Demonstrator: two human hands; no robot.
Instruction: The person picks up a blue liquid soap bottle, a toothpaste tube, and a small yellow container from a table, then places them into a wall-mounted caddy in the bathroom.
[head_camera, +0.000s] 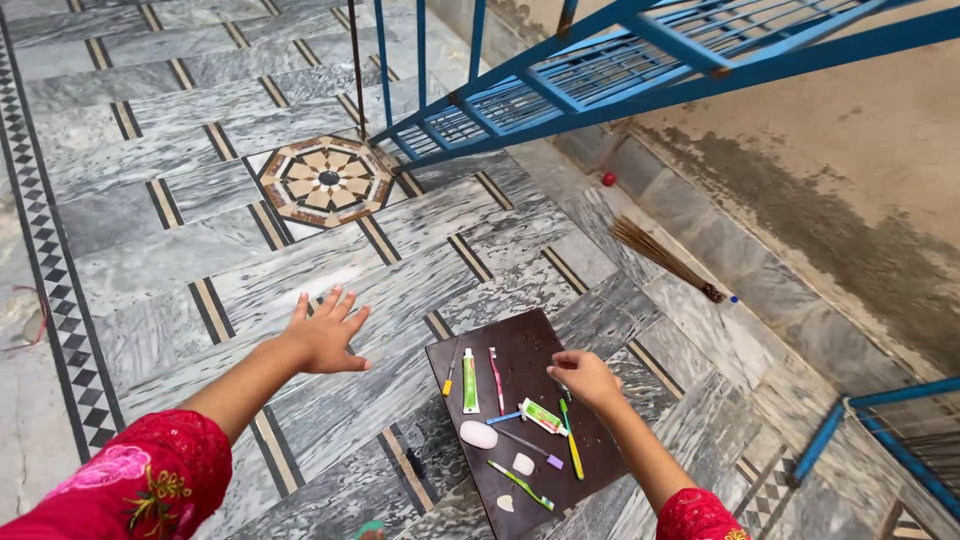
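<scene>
Red sleeves nearest. Right hand (585, 378) loosely curled over dark board (530, 345) on marble floor (180, 250), holding nothing visible, beside green toothpaste tube (543, 416). Left hand (328, 335) spread, empty, over floor. Toothbrushes, soaps lie scattered, unsorted.

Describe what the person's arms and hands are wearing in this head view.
Both hands, left hand and right hand, are bare: no gloves, and no rings or bangles that I can make out. Each arm has a red sleeve reaching about the elbow, patterned with pink and yellow-green floral embroidery.
</scene>
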